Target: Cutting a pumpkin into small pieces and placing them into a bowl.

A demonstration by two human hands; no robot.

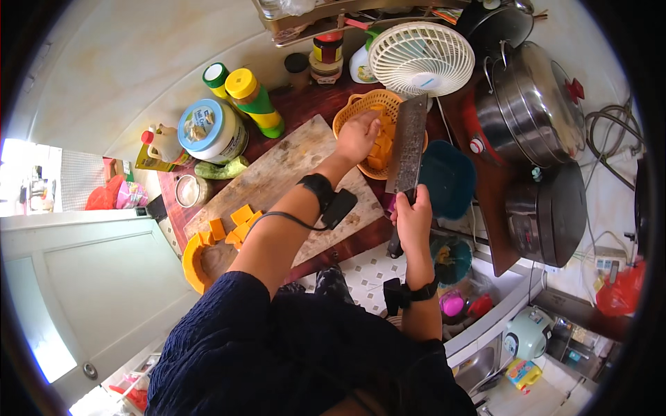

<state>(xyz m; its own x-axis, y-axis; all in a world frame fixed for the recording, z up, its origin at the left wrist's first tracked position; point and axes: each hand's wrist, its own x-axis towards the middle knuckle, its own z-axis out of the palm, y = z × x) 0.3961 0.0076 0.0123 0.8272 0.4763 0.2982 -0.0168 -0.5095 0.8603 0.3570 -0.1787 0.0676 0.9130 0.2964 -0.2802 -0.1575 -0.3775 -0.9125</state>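
My right hand [414,216] grips the dark handle of a cleaver [410,145], its broad blade pointing up and away from me. The blade hides part of the right side of an orange plastic basket [347,110]. Cut pumpkin pieces [382,145] lie inside that basket. Over its left side is my left hand [359,135], with the fingers at the pieces; whether they hold one is unclear. On the wooden cutting board [312,156], below my left forearm, sit more pumpkin chunks [241,216] and a curved pumpkin section [193,262].
A teal basin [448,179] stands right of the cleaver, beside a steel steamer pot [536,104] and a rice cooker [546,216]. Behind the basket is a white fan [421,57]. Left of the board are a green gourd [222,168], a glass jar [188,191] and a large blue-lidded tub [213,130].
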